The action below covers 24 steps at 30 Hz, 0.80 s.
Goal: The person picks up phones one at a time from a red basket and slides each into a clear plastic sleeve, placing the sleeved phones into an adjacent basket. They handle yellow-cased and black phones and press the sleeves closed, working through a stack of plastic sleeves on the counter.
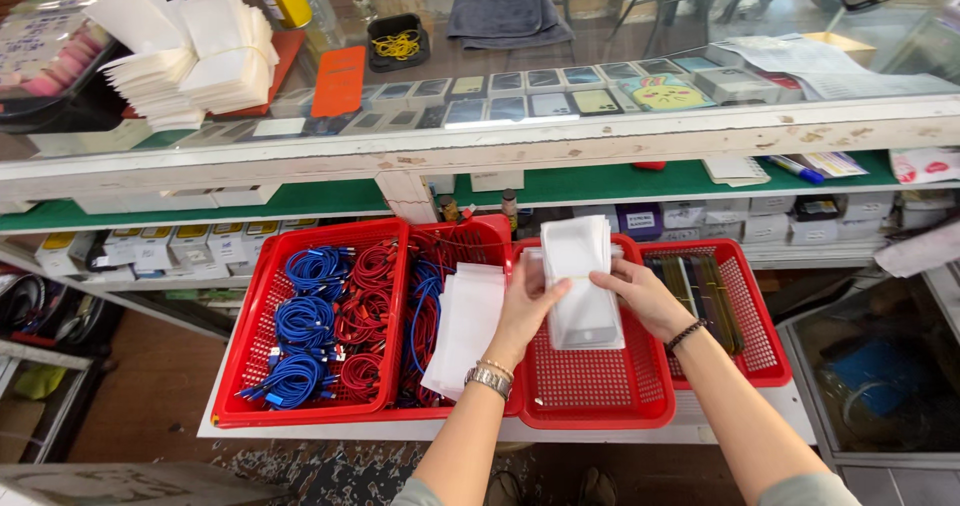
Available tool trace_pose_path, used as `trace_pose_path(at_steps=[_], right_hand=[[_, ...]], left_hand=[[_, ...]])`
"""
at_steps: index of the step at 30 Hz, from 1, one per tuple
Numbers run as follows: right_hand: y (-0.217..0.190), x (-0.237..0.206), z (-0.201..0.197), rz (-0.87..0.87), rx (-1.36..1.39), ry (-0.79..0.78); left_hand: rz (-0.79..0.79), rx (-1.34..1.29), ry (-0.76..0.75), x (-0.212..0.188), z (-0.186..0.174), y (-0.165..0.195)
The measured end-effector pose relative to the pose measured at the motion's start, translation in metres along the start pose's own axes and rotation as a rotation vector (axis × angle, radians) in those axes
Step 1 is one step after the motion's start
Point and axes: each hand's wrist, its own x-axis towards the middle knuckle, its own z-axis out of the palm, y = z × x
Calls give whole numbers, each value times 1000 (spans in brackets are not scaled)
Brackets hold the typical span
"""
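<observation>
1. Far left on the upper glass counter (560,116) — a tall pile of white paper sleeves (190,56), with an orange card (338,81) just beside it.
2. Below, leftmost red basket (250,336) filled with coiled blue cables (305,326) and red cables (368,311).
3. Next to the right, a loose stack of white sleeves (465,326) leaning in the second basket, near the left wrist and its metal watch (488,379).
4. Left hand (525,306) raised over the middle red basket (600,386), grip closed on the left edge of a bundle of white packets (580,281) — held upright above the basket, not resting in it.
5. Right hand (645,296) pinching the same bundle from the right, fingers wrapped across its middle; dark bead bracelet (685,336) on the wrist.
6. Rightmost red basket (755,326) holding flat dark strips (705,296).
</observation>
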Motion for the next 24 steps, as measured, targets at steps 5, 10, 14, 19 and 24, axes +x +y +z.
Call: trace_pose_path(at_steps=[5, 10, 14, 19, 24], right_hand=[[-16, -32, 19, -428, -340, 298], [-27, -46, 26, -706, -757, 145], [-44, -46, 23, -402, -629, -78], [-77, -35, 4, -22, -775, -292], [-104, 3, -29, -256, -338, 17]], left_hand=[[-448, -371, -312, -2, 18, -6], [-399, -113, -295, -5, 28, -8], [-346, -37, -266, -4, 25, -3], [-153, 23, -333, -6, 24, 2], [-104, 141, -413, -15, 32, 4]])
